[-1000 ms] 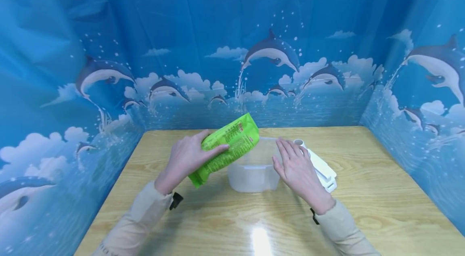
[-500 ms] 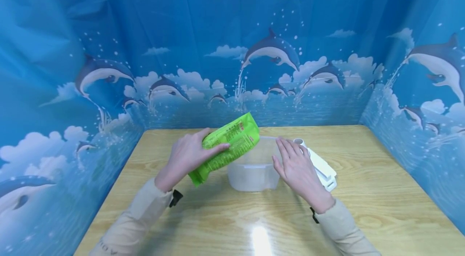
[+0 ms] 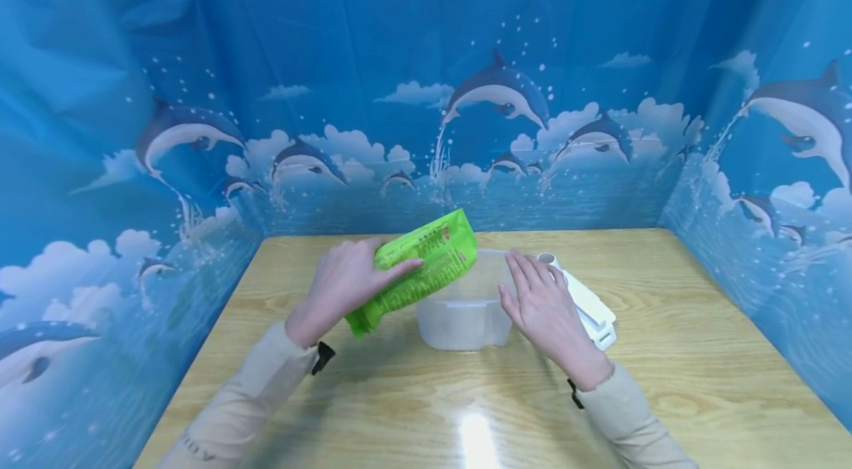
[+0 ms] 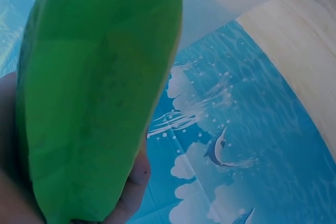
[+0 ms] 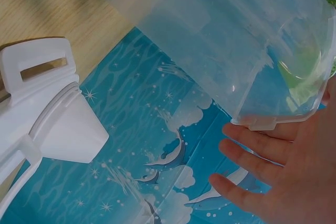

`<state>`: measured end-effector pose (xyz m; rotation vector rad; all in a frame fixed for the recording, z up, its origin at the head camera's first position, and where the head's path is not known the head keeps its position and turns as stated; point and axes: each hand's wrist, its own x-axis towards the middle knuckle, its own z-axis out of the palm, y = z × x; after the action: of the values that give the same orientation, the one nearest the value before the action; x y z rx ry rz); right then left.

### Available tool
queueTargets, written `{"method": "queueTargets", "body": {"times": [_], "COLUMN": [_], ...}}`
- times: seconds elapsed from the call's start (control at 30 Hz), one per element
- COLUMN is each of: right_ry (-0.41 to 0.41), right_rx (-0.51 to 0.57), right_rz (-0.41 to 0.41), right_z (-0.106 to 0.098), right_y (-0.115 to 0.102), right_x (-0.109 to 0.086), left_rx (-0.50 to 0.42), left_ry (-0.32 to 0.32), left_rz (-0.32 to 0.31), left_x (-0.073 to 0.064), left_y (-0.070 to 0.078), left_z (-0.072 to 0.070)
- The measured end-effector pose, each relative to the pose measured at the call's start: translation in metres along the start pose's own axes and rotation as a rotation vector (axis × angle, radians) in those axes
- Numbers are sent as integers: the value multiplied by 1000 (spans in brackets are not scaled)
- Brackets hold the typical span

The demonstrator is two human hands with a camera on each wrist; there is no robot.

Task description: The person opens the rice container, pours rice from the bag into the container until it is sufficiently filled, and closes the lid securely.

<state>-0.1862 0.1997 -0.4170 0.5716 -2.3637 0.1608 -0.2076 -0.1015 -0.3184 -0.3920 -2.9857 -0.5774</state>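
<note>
In the head view my left hand (image 3: 346, 280) grips a bright green packet (image 3: 422, 269), thumb across its printed face. The packet slants up to the right, its upper end overlapping the mouth of a translucent plastic container (image 3: 466, 325). The left wrist view shows the packet's plain green side (image 4: 94, 93) close up, with fingers curled round its lower part. My right hand (image 3: 549, 310) lies at the container's right side, fingers extended. In the right wrist view its fingertips are right at the rim of the container (image 5: 199, 35), and green shows through the wall.
Just right of the container, partly behind my right hand, lies a white plastic piece (image 3: 589, 306) with a tapered spout and a slotted tab. The wood-grain table (image 3: 699, 351) meets a blue dolphin-print curtain (image 3: 399, 84) at the back and sides.
The green packet and my left hand have shifted very slightly to the right. The right hand and the container have stayed in place.
</note>
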Motion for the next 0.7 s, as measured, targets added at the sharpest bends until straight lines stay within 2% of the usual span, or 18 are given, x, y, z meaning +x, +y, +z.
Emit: {"method": "queueTargets", "body": {"times": [0.4,0.7], "right_ry": [-37,-34], "right_rx": [4,7], "right_rz": [17,17], "right_z": [-2,-2], "right_y": [0,0], "right_x": [0,0], "left_rx": [80,79], "left_ry": [61,74], "left_rz": [41,47], "left_x": [-1,1], "left_y": [4,3], "left_z": [1,3]}}
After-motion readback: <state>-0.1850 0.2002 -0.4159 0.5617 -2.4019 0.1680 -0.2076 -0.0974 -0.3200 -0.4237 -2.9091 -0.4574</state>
